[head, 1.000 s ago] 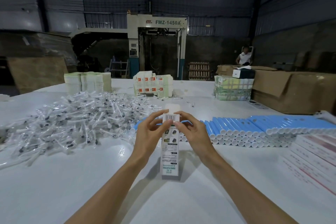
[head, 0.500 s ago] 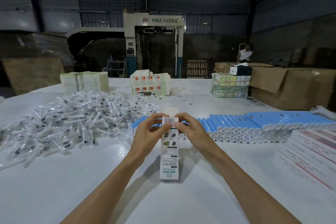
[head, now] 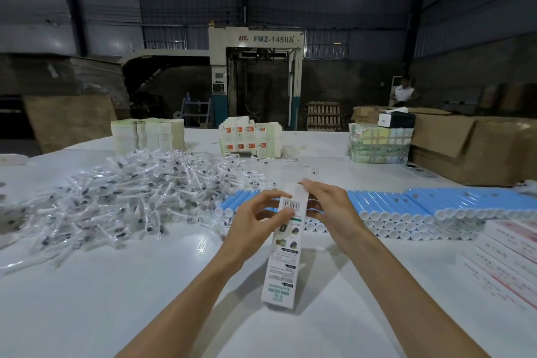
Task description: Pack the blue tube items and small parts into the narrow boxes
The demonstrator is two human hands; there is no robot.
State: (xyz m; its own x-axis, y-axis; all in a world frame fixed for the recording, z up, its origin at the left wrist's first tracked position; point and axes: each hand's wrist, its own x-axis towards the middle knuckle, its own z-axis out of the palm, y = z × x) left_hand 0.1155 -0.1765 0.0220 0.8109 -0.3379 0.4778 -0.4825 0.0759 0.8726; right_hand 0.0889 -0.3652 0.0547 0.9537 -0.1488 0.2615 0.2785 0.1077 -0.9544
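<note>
A narrow white printed box [head: 283, 259] stands on its lower end on the white table [head: 122, 299], leaning slightly right at the top. My left hand [head: 255, 221] grips its upper left side near the barcode. My right hand [head: 331, 209] holds the upper right side, fingers on the raised top flap. Behind the hands runs a stacked row of blue tubes with white caps [head: 421, 206]. A big heap of small parts in clear wrappers [head: 130, 192] lies to the left.
Flat unfolded boxes [head: 511, 259] lie at the right edge. Stacks of flat cartons [head: 148, 135] [head: 250, 136] [head: 377, 142] stand at the table's far side, with a large cardboard box [head: 476, 148] at far right. A person [head: 404, 93] stands in the background.
The box has tilted, its top leaning right, and its top flap stands raised under my right fingers. Both hands stay on the box's upper end.
</note>
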